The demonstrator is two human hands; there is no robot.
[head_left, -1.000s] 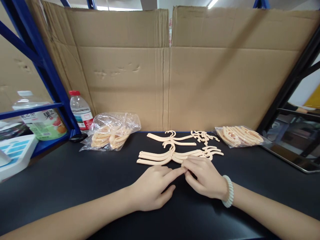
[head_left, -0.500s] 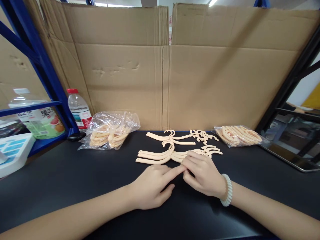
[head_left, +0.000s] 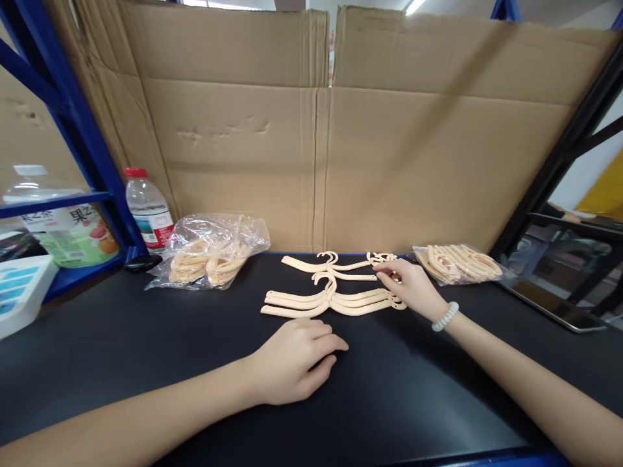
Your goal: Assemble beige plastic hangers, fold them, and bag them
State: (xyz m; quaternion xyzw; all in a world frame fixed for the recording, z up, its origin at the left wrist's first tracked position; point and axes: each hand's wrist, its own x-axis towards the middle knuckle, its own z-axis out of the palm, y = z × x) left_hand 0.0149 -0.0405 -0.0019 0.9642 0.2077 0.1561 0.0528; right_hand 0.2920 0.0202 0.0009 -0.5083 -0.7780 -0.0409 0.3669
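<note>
My left hand (head_left: 299, 360) rests on the black tabletop, index finger and thumb stretched out with nothing between them. It lies just in front of a front stack of cream plastic hangers (head_left: 292, 310), whose hooks point away from me. Behind that stack lies another group of the same hangers (head_left: 304, 264). My right hand (head_left: 411, 285) is reached out over the right ends of the hangers, fingers parted above a heap of small cream hooked pieces (head_left: 382, 257). The hand covers part of that heap, and I see nothing held in it.
A clear plastic bag of cream parts (head_left: 209, 259) lies at the left and a flatter bag (head_left: 460, 264) at the right. Left of the first bag stand a red-capped bottle (head_left: 148, 211) and a large drink bottle (head_left: 68, 227). Cardboard (head_left: 233, 149) walls the back.
My right hand has come away from my left fingertip and moved forward and right to the small hooked pieces. My left hand has stayed nearly in place.
</note>
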